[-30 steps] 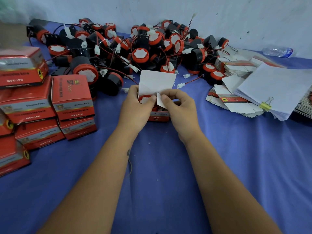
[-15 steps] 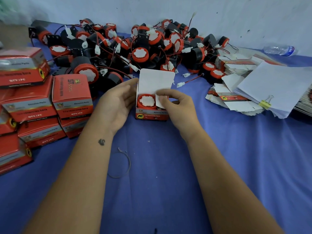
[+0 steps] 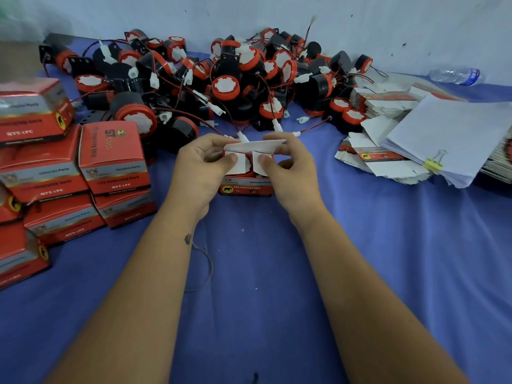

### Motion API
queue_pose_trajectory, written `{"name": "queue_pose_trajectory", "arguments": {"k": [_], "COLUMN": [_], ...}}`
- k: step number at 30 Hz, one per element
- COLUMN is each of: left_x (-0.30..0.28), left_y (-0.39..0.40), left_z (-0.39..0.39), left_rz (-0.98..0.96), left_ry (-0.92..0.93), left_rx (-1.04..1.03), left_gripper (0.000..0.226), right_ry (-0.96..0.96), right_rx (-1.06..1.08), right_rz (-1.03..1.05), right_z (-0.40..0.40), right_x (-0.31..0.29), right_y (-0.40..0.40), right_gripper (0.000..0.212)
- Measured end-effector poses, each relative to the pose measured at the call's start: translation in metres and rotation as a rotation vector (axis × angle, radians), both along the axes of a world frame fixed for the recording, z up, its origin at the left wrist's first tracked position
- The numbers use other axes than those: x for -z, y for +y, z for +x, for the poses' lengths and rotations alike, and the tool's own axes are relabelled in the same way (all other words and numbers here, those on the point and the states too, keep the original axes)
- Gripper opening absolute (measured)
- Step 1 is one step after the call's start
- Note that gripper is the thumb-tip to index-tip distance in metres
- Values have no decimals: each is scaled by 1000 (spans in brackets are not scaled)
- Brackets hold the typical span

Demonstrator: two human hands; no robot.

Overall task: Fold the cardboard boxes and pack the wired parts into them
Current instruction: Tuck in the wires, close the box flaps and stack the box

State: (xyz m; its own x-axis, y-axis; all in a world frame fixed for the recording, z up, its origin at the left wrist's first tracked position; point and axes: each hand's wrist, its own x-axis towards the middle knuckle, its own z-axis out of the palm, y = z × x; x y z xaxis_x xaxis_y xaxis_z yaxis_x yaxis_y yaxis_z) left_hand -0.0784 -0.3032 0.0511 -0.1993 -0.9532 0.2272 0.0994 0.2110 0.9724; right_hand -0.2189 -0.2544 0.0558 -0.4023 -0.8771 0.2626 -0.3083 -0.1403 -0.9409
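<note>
1. Small red box (image 3: 246,187) sits on the blue cloth (image 3: 277,273) right in the middle, just near of the big parts pile (image 3: 221,79).
2. My left hand (image 3: 201,169) grips the box's left side: thumb presses the left white side flap (image 3: 240,163) inward, fingers curl up to the lid.
3. My right hand (image 3: 291,169) does the same on the right: thumb on the right flap (image 3: 259,164), fingers hooked over the far edge of the lid.
4. The white lid flap (image 3: 255,146) is tipped toward me over the opening, nearly flat, not tucked in yet.
5. A bit of red shows between the two side flaps, but I can't really tell what it is from here.
6. The pile is a tangle of black-and-red round parts with red wires and white plugs, spread along the far side against the wall (image 3: 360,18). One plug lies just far of my fingers.
7. Closed boxes (image 3: 110,159) are stacked on the left, several high, reaching toward the near left edge.
8. On the right: flat unfolded boxes (image 3: 376,159), with a sheaf of white paper (image 3: 457,134) lying partly on them, held by a yellow clip (image 3: 433,163).
9. Water bottle (image 3: 457,76) lies on its side far right by the wall.
10. A thin wire loop (image 3: 205,267) lies on the cloth just beside my left forearm.
</note>
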Motion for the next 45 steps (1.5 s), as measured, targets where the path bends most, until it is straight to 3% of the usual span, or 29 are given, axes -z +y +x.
{"name": "queue_pose_trajectory", "arguments": {"k": [2,7,11,15,17,19,20,22,26,30,33,39,42,45], "left_x": [0,-1,-4,-7,-8,-5,-3,1,3,5,5,-3,-3,1], "left_y": [-1,-1,-5,-10,-11,-8,-5,0,3,11,12,7,3,1], "left_z": [2,3,10,15,14,16,17,20,19,20,23,40,42,39], "left_rz": [-7,14,73,124,138,86,35,-40,-120,-232,-162,-84,-87,-124], "left_ry": [-6,-5,-52,-116,-169,-208,-237,-287,-338,-346,-309,-356,-411,-392], "left_rx": [13,72,117,172,164,177,190,214,184,83,109,313,325,296], "left_gripper": [30,28,37,63,54,33,27,22,23,26,26,38,52,46], "right_ry": [4,-276,-300,-261,-255,-246,-221,-184,-91,129,215,128,166,168], "right_rx": [1,-100,-184,-276,-310,-322,-320,-324,-354,-362,-363,-395,-385,-335], "right_rz": [-14,-2,33,135,160,176,184,196,167,178,156,167,136,97], "right_z": [1,-4,-11,-24,-28,-29,-30,-31,-28,-25,-21,-23,-23,-19], "right_x": [0,-4,-3,-4,-6,-9,-10,-10,-4,-1,-1,-3,-2,0], "right_y": [0,5,4,3,4,4,4,6,12,15,16,17,16,15], "right_gripper": [21,34,35,42,41,24,31,44,22,52,59,56,55,53]}}
